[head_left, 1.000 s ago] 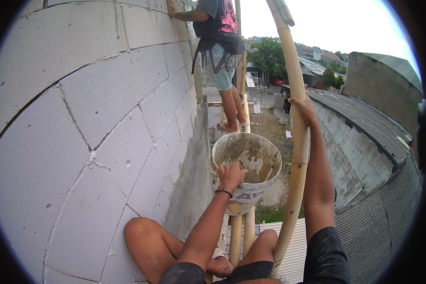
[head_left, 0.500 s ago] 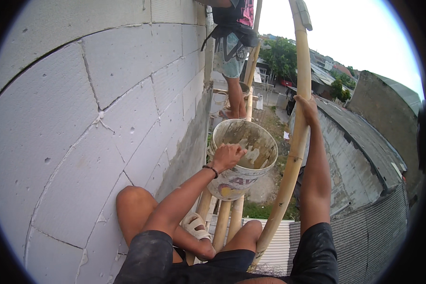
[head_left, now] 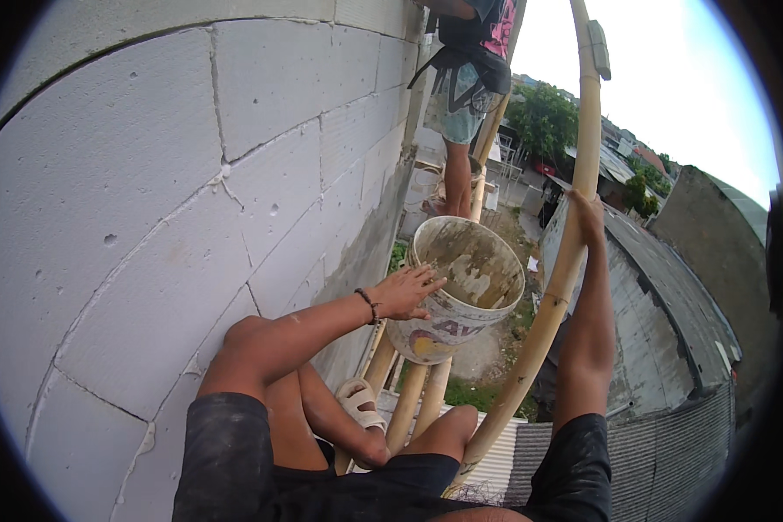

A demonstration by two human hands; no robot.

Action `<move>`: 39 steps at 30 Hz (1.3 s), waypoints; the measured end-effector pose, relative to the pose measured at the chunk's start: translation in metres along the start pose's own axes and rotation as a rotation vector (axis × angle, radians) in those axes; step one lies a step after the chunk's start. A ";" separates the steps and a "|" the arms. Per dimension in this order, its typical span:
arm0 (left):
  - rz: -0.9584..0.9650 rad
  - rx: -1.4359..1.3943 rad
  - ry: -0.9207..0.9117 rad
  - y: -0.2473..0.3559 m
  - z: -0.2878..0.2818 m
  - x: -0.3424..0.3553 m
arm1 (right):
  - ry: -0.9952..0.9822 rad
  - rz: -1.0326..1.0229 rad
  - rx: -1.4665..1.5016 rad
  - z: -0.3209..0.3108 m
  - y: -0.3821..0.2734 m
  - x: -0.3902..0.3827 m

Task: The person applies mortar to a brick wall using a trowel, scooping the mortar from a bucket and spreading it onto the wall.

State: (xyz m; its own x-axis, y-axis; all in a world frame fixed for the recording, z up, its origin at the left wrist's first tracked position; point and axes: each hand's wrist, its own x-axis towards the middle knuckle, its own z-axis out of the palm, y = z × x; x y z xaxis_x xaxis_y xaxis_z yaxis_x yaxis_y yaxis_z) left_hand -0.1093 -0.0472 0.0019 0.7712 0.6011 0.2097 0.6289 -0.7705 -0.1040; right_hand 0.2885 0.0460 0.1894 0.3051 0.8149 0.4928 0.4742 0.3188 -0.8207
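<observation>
A white plastic bucket (head_left: 448, 329), its inside crusted with dried grey mortar, stands on bamboo poles (head_left: 413, 398) in front of me. My left hand (head_left: 403, 293) is open at the bucket's near left side, fingers spread and lying by the rim; whether the fingertips touch it is hard to tell. My right hand (head_left: 588, 217) is wrapped round a tall, curved bamboo pole (head_left: 555, 300) that rises on my right. Nothing is held in the left hand.
A wall of pale lightweight blocks (head_left: 174, 209) runs close along my left. Beyond the bucket a person in shorts (head_left: 463, 113) stands on the scaffold. Far below on the right lie metal roofs (head_left: 661, 452), with the ground (head_left: 487, 348) under the poles.
My left hand has moved from over the bucket's rim to its left side, and its curled fingers have spread. The right hand keeps its hold. The view has shifted slightly.
</observation>
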 end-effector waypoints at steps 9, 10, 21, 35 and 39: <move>-0.091 -0.040 0.017 0.012 -0.003 -0.001 | 0.078 0.047 -0.109 0.002 -0.010 0.002; -0.099 -0.033 0.016 0.013 -0.001 -0.001 | 0.077 0.044 -0.114 0.002 -0.009 0.002; -0.160 0.018 0.049 0.020 0.011 -0.002 | -0.022 0.060 -0.101 -0.003 -0.007 0.001; -0.119 0.031 0.044 0.021 0.007 -0.001 | 0.023 0.025 -0.127 -0.007 0.000 0.001; -0.094 0.022 0.076 0.020 0.012 -0.002 | 0.012 -0.011 -0.088 -0.004 -0.004 -0.002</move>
State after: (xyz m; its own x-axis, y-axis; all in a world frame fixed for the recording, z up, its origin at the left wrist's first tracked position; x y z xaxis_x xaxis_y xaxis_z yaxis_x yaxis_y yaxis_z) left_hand -0.0964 -0.0613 -0.0125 0.6993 0.6522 0.2926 0.7009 -0.7060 -0.1016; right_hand 0.2894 0.0413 0.1931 0.3091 0.8057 0.5052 0.5478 0.2834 -0.7871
